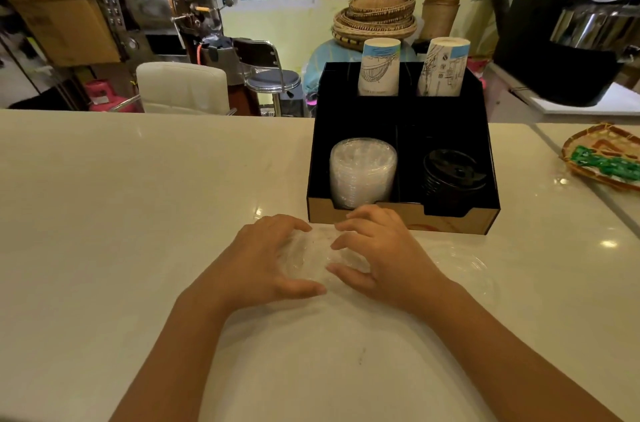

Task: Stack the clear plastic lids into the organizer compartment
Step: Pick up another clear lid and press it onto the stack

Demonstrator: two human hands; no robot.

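A small pile of clear plastic lids (313, 257) rests on the white counter just in front of the black organizer (401, 214). My left hand (266, 260) cups the pile from the left and my right hand (381, 255) cups it from the right, fingers curled around its edges. The organizer's front left compartment holds a tall stack of clear lids (362, 172). Another clear lid (467, 269) lies flat on the counter to the right of my right hand, faint against the surface.
A stack of black lids (453, 176) fills the organizer's front right compartment. Two sleeves of paper cups (379, 67) stand in the back compartments. A woven tray (604, 158) with green items sits at the counter's right edge. Chairs stand beyond the counter.
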